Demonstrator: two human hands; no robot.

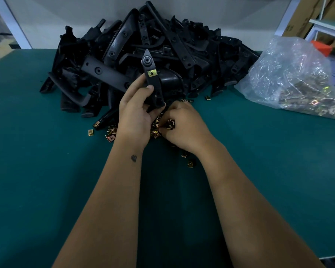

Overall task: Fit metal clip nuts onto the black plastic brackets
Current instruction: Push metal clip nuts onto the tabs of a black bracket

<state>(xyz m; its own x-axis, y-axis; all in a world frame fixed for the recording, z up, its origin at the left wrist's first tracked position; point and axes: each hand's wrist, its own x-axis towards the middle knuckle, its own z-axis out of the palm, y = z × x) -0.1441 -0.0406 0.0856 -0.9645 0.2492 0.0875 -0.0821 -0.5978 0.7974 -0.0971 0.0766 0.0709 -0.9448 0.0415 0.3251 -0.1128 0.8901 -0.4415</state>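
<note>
Two forearms reach over the green table (37,171). Nearest, loose clip nuts (110,135) lie scattered on the table under my wrists. My right hand (184,126) is curled, fingertips pinching a few clip nuts (171,124) out of the scatter. My left hand (135,111) grips a black bracket (153,82) upright, one gold clip nut (152,73) already seated on it. Beyond, a heap of brackets (143,51); far right, a clear bag of nuts (298,78).
</note>
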